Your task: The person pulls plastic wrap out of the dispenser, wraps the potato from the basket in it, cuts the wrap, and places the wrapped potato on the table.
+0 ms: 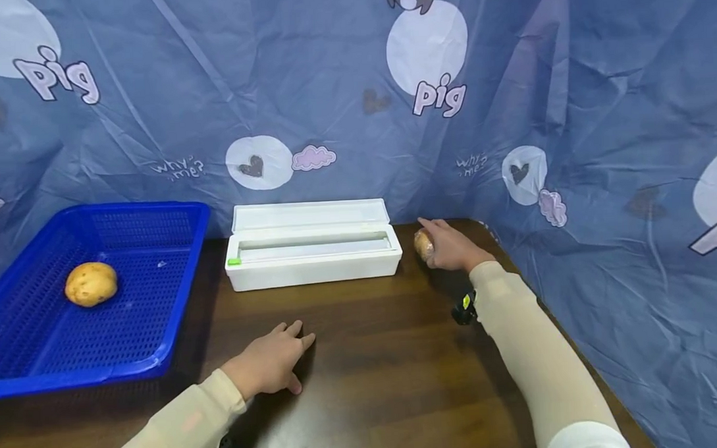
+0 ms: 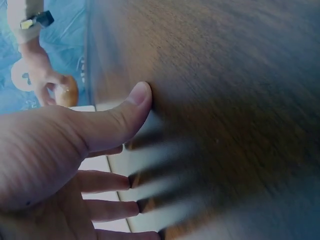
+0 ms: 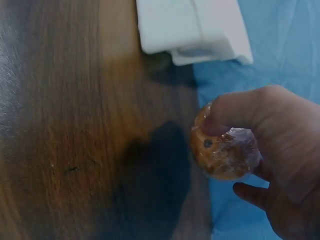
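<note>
My right hand (image 1: 450,246) grips a potato (image 3: 227,150) wrapped in clear, shiny film, thumb on one side and fingers round the other. It is at the far right of the table, just beyond the right end of a white cling film box (image 1: 314,268), and the potato's shadow falls on the wood in the right wrist view. The box's lid stands raised, with a roll inside and a green piece at its left front corner. My left hand (image 1: 272,359) is over the table in front of the box, fingers spread and holding nothing.
A blue plastic basket (image 1: 183,302) stands at the left with one bare potato (image 1: 91,284) in it. Behind the table and along its right side hangs a blue printed cloth (image 1: 330,86). The brown wooden table (image 1: 363,356) reaches up to it.
</note>
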The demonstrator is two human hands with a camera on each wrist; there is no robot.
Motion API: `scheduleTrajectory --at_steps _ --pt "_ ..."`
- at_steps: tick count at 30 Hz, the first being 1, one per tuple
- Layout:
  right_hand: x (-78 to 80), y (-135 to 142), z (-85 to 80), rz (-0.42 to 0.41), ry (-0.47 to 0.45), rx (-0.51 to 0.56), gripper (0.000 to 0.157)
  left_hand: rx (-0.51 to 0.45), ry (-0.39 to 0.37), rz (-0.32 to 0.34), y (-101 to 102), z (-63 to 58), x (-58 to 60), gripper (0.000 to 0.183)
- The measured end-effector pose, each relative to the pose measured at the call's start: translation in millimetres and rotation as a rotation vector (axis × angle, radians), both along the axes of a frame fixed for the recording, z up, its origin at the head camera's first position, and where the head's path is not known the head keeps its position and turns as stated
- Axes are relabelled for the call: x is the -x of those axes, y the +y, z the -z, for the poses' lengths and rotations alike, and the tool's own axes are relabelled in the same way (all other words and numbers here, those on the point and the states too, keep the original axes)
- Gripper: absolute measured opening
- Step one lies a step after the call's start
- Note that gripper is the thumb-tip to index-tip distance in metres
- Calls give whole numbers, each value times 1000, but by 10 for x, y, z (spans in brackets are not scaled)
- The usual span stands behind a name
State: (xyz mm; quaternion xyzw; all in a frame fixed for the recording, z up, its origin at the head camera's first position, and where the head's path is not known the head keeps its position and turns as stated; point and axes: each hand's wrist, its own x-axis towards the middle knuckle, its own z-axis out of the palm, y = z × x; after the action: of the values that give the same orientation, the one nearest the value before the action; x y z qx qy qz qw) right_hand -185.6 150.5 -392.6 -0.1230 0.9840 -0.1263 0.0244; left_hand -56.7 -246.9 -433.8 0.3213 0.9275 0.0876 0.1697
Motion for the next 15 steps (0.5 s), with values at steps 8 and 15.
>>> scheduleTrajectory --at_steps 8,15 --pt "204 -12 188 10 40 5 97 9 8 -6 -9 35 -19 83" --pt "289 14 254 3 30 16 93 9 35 -7 20 21 -14 83"
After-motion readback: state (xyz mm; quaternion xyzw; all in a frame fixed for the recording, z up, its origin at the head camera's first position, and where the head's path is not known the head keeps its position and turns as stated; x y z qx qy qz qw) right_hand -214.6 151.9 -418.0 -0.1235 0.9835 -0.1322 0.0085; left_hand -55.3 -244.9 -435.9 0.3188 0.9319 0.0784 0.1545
